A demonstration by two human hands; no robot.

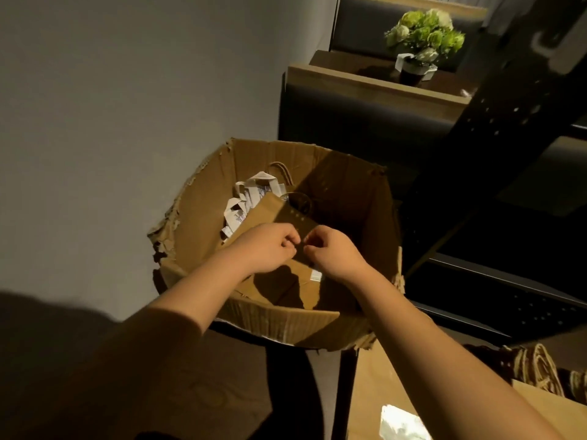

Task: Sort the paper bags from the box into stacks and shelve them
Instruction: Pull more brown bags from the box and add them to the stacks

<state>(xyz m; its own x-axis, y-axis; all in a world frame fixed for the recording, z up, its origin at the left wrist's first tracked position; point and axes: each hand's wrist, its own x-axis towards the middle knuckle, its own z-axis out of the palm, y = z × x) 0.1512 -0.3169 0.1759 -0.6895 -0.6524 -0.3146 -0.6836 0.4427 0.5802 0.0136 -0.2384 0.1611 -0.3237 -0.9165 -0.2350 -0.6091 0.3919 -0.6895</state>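
Observation:
A torn open cardboard box stands in front of me on a dark stand. Inside it lies a flat brown paper bag with twisted handles, over several white printed paper bags. Both my hands reach into the box and meet over the brown bag's near edge. My left hand and my right hand have their fingers curled, pinching the bag's near edge between them. What the fingertips hold is partly hidden.
A pile of brown bags with twisted handles lies at the lower right. A black perforated metal shelf frame rises to the right. A potted plant stands on a wooden ledge behind. A grey wall is at the left.

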